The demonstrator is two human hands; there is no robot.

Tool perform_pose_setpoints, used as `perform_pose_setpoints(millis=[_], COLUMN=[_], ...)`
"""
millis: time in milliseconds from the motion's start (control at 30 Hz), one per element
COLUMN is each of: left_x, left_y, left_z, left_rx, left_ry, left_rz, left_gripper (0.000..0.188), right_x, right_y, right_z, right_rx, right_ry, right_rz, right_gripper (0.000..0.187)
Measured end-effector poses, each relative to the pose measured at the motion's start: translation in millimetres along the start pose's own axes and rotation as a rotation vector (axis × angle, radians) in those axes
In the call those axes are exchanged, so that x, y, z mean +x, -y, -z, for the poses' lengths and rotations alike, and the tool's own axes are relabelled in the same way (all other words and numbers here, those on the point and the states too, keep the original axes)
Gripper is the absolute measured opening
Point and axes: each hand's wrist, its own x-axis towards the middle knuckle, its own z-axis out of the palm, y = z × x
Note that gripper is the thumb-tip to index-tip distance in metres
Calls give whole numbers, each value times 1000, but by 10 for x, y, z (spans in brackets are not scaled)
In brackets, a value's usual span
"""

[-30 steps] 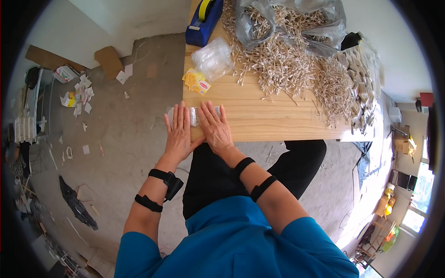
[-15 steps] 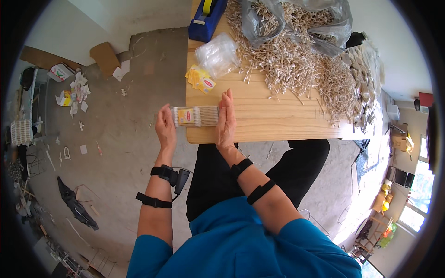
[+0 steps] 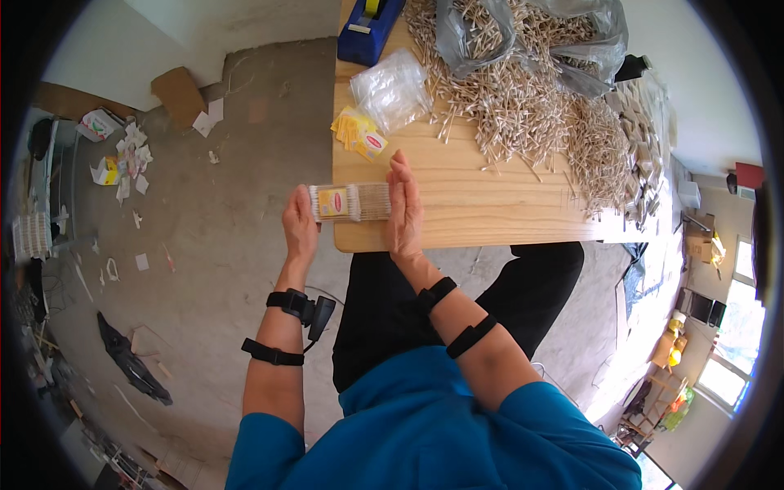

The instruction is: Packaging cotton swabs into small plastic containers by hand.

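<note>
A clear pack of cotton swabs [image 3: 372,202] lies crosswise between my hands at the table's left front corner. Two rows of swabs sit end to end in it, and a yellow card [image 3: 333,203] shows over the left row. Around the left end of the pack, just off the table edge, my left hand [image 3: 300,222] is curled. My right hand [image 3: 405,211] stands on edge at the other end, fingers stretched straight and palm against the pack. Beyond them are a small stack of yellow cards [image 3: 359,133] and clear plastic bags [image 3: 392,90].
A big heap of loose cotton swabs [image 3: 531,122] covers the table's far right, with a grey plastic bag [image 3: 600,53] on it. A blue tape dispenser [image 3: 369,33] stands at the far left corner. Paper scraps [image 3: 135,159] and cardboard [image 3: 178,96] litter the floor at left.
My left hand has come in closer against the pack's left end. The pack and right hand sit slightly farther right in view, as does the table; the right palm stays at its end.
</note>
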Motion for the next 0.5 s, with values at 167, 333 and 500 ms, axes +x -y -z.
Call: perform_pose_setpoints(millis=[167,333,500], left_x=[33,-25,-75], left_y=[91,-71,-178], left_z=[-66,-105,-136], left_rx=[101,364,417], left_ry=[-106,-211,-187], left_rz=[-264,-392,-405], left_gripper=[49,47,46], right_x=[12,18,-36], right_y=[32,-3,-96], right_z=[-15,-186,-617], right_rx=[57,15,-6], right_ry=[-37,-83,-124], right_rz=[-31,-10,1], right_gripper=[35,34,32])
